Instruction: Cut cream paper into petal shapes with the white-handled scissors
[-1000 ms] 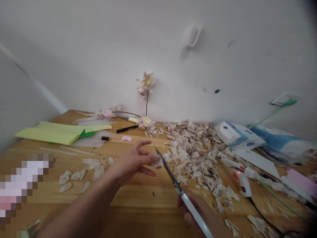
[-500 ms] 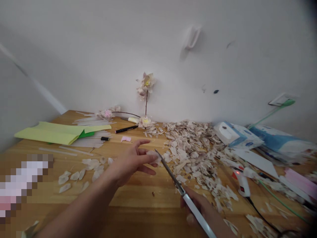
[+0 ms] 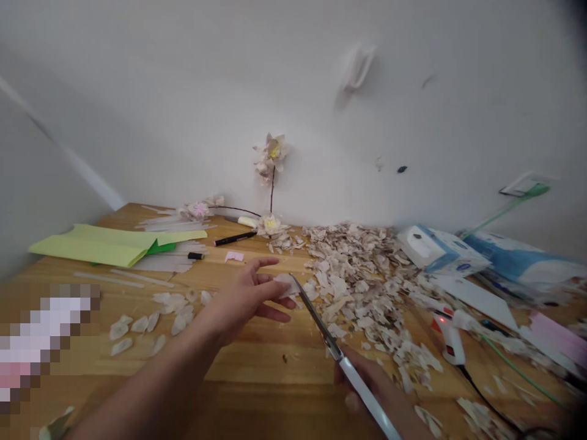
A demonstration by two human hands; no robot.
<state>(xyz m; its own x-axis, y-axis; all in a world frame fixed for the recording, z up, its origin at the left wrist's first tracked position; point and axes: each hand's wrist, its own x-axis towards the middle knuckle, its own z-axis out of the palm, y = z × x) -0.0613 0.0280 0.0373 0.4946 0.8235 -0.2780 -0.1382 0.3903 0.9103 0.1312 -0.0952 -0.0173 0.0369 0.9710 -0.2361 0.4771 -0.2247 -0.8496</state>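
My left hand (image 3: 243, 299) is above the wooden table, thumb and a finger pinched on a thin, pale petal (image 3: 288, 285); its other fingers are spread. In my right hand (image 3: 367, 385) is a slim metal tool (image 3: 323, 330) with a dark, narrow pointed end and a flat silver handle; its exact kind is unclear. The tool's tip is at the petal's right edge; whether it touches cannot be made out. Several loose petals (image 3: 170, 302) lie left of my left hand. To the right spreads a big heap of dried, whitish petals (image 3: 358, 263).
Petal flowers on a dark twig (image 3: 272, 189) stand by the wall. Nearby lie a black marker (image 3: 235, 238), yellow-green paper (image 3: 96, 244) and translucent sticks (image 3: 160, 263). At right are a white glue gun (image 3: 450, 339) with a red light, its cord, and a blue-white box (image 3: 443, 250).
The petal between my left fingers shows a little more beside the tool's tip. Both hands keep nearly the same place; the whole view has shifted very slightly.
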